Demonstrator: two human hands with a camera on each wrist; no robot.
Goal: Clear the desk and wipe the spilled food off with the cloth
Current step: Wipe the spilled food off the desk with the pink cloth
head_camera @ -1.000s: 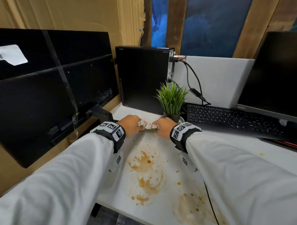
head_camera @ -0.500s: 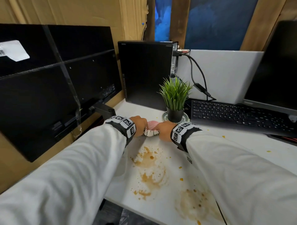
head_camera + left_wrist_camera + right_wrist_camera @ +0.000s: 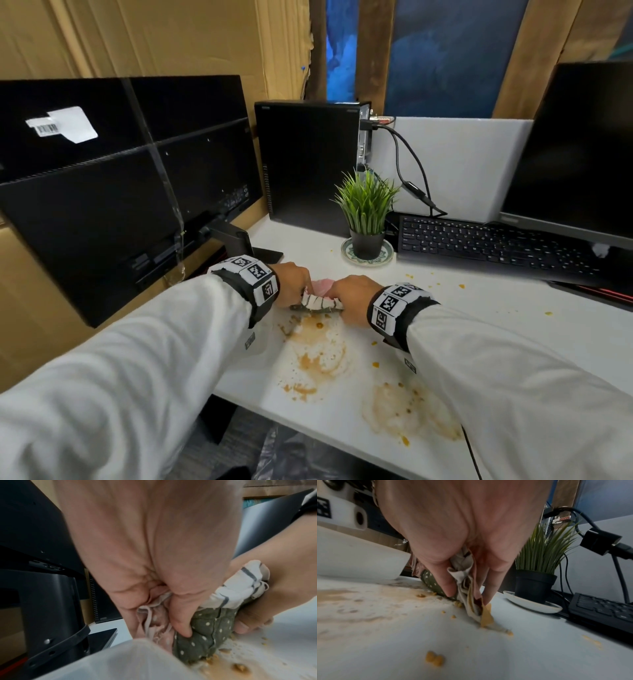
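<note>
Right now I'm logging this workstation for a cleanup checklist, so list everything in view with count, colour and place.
cloth: one, bunched, striped white, pink and dotted green; on the desk between the hands.
food stains: several, orange-brown; near desk front.
crumbs: scattered, yellow-orange; across the desk.
desk: one, white.
potted plant: one, green in black pot; on a saucer, behind the hands.
keyboard: one, black; right rear.
monitors: two, black; far left and far right.
computer tower: one, black; centre rear.
cables: black; from the tower.
left hand: grips the cloth.
right hand: grips the cloth.
</note>
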